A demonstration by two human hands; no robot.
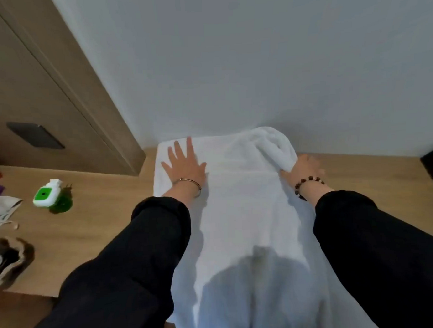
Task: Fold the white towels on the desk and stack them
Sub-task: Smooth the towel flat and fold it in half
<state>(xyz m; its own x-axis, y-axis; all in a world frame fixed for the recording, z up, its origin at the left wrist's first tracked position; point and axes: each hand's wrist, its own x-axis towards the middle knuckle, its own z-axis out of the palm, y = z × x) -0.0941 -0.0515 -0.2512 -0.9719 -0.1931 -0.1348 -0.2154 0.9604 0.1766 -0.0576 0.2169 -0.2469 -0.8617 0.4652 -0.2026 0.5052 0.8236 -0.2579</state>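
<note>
One white towel (pixel 237 212) on desk (pixel 101 218). Left hand (pixel 185 165) flat and spread, pressing it; right hand (pixel 302 167) grasps its bunched corner. Green-white bottle (pixel 48 193) at left, label unreadable.

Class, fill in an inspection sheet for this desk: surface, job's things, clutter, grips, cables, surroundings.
Surface: wooden desk, bare wood showing on both sides.
Job's things: one white towel spread along the middle, its far right corner bunched up; no stack seen.
Clutter: green gadget lying on the left; dark round thing at the left edge.
Grips: left hand flat on the towel, fingers spread; right hand holds the bunched corner.
Cables: nothing seen.
Surroundings: grey wall behind the desk; wooden cabinet at the left.
</note>
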